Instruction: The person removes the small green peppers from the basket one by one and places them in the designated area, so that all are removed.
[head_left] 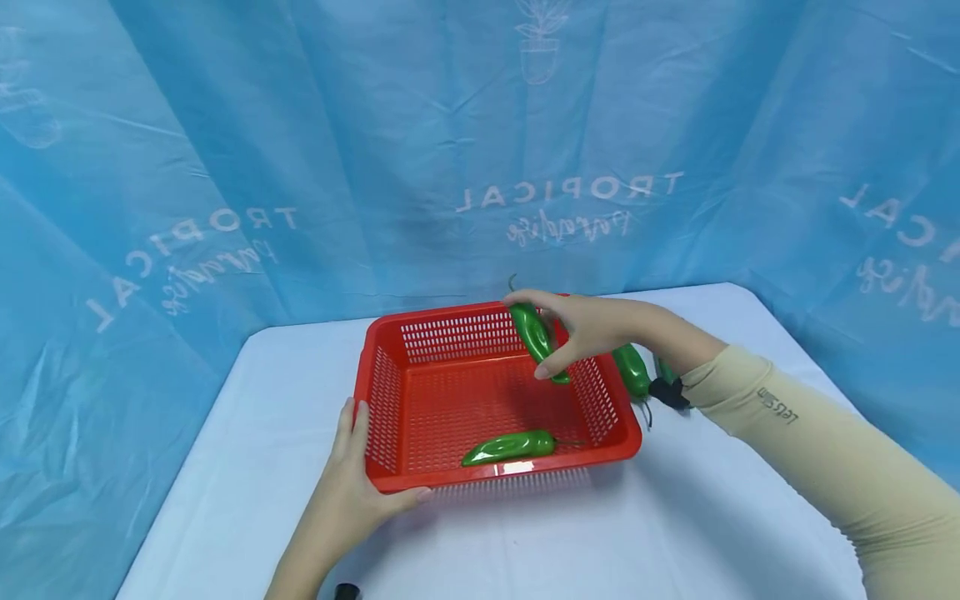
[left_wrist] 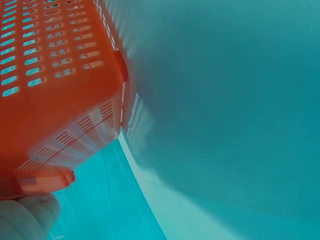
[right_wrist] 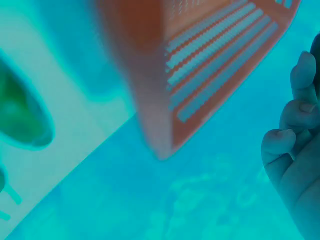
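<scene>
A red plastic basket [head_left: 480, 392] with slotted walls stands on the white table. My left hand [head_left: 352, 500] grips its near left corner, thumb along the front rim and fingers along the left side. In the left wrist view, part of that hand [left_wrist: 30, 215] touches the basket's rim [left_wrist: 37, 185]. Over the basket's right half, my right hand [head_left: 585, 329] pinches a glossy green chili pepper [head_left: 532, 333] between thumb and fingers, its stem pointing up and away. Another green chili pepper [head_left: 510, 447] lies inside along the near wall. The right wrist view shows curled fingers [right_wrist: 280, 142], but not the held pepper.
Right of the basket, a green pepper [head_left: 632, 371] lies on the table [head_left: 712, 500], with more green [head_left: 663, 371] partly hidden behind my wrist. A black device [head_left: 670, 393] sits at the right wrist. Blue printed curtain [head_left: 420, 150] hangs behind the table.
</scene>
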